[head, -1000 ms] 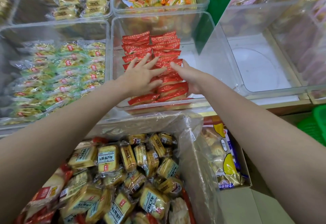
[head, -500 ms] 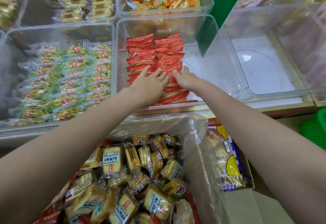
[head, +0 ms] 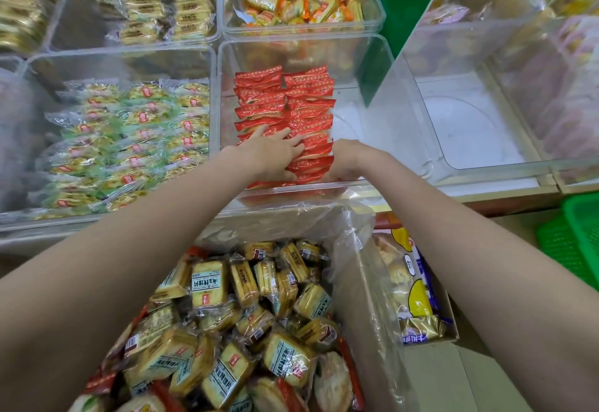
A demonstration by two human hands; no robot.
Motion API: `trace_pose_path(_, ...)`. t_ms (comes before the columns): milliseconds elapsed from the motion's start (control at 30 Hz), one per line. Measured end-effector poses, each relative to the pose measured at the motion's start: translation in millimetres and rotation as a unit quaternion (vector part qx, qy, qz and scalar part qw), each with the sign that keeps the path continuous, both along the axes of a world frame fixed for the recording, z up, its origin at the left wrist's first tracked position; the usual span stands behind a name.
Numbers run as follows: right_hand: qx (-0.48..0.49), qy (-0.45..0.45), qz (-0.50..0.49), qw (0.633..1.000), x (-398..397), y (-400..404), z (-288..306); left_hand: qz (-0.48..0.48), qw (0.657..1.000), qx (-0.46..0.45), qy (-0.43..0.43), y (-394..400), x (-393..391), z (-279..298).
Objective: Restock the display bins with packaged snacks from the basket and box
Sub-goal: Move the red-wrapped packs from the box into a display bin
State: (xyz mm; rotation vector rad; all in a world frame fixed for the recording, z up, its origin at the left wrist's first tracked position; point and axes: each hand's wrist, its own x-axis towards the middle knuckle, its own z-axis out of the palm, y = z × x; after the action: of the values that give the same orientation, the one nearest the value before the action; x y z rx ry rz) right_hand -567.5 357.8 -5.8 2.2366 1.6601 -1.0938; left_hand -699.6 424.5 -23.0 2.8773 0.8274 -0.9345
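Two rows of red snack packets (head: 285,103) stand in a clear display bin (head: 372,65). My left hand (head: 275,152) lies flat on the near end of the rows, fingers straight and pointing away. My right hand (head: 348,159) presses against the right side of the same rows near the bin's front wall; its fingers are hidden behind the packets. Below my arms, a cardboard box (head: 356,282) lined with clear plastic holds many yellow wrapped biscuit packs (head: 246,314).
A bin of green-wrapped snacks (head: 129,139) stands to the left. Behind are bins of orange packets (head: 301,6) and yellow packs (head: 165,6). An empty clear bin (head: 466,126) is on the right. A green basket (head: 577,243) and a printed snack bag (head: 411,285) lie lower right.
Both hands slid back toward the front wall of the bin along the red packets. My left fingers, spread a second ago, now lie closer together.
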Motion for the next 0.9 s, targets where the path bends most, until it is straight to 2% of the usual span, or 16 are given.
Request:
trace_pose_path(133, -0.02, -0.018, 0.003, 1.0, 1.2, -4.6, 3.5, 0.033, 0.996, 0.002, -0.081, -8.5, 1.1, -0.8)
trace_pose_path(200, 0.054, -0.016, -0.043, 0.997, 4.2, -9.3, 11.0, 0.075, 0.977, -0.017, -0.199, -13.5, -9.1, 2.4)
trace_pose_path(300, 0.205, -0.003, -0.08, 0.976, -3.7, -14.5, 25.1, 0.131, 0.891, 0.001, -0.435, -32.0, -39.4, 10.8)
trace_pose_path(367, 0.298, 0.011, -0.064, 0.952, -21.0, -21.8, 34.8, 0.168, 0.838, 0.03, -0.518, -55.9, -67.3, 18.6)
trace_pose_path(400, 0.341, 0.034, -0.056, 0.938, -33.7, -28.7, 40.6, 0.182, 0.829, 0.035, -0.528, -70.0, -81.7, 21.2)
trace_pose_path(467, 0.369, 0.109, -0.009, 0.923, -64.6, -49.3, 46.1, 0.176, 0.837, 0.029, -0.517, -98.7, -112.1, 19.9)
trace_pose_path(500, 0.349, 0.136, 0.042, 0.926, -81.5, -61.9, 45.3, 0.166, 0.847, 0.017, -0.505, -112.6, -127.3, 16.0)
trace_pose_path(567, 0.246, 0.156, 0.162, 0.943, -112.4, -88.0, 31.9, 0.163, 0.872, -0.032, -0.46, -137.5, -156.5, 1.3)
trace_pose_path(667, 0.094, 0.136, 0.28, 0.946, -149.5, -116.7, 0.3, 0.179, 0.916, -0.129, -0.335, -163.6, -194.4, -20.5)
trace_pose_path(767, -0.041, 0.112, 0.331, 0.936, -174.5, -138.6, -33.5, 0.19, 0.942, -0.199, -0.194, -177.9, -225.3, -29.0)
trace_pose_path(833, -0.103, 0.083, 0.375, 0.918, -186.8, -150.8, -50.3, 0.2, 0.943, -0.251, -0.091, -186.3, -241.8, -30.0)
trace_pose_path(900, -0.111, 0.072, 0.406, 0.904, -199.1, -159.0, -56.1, 0.217, 0.927, -0.306, -0.002, -196.4, -256.7, -29.1)
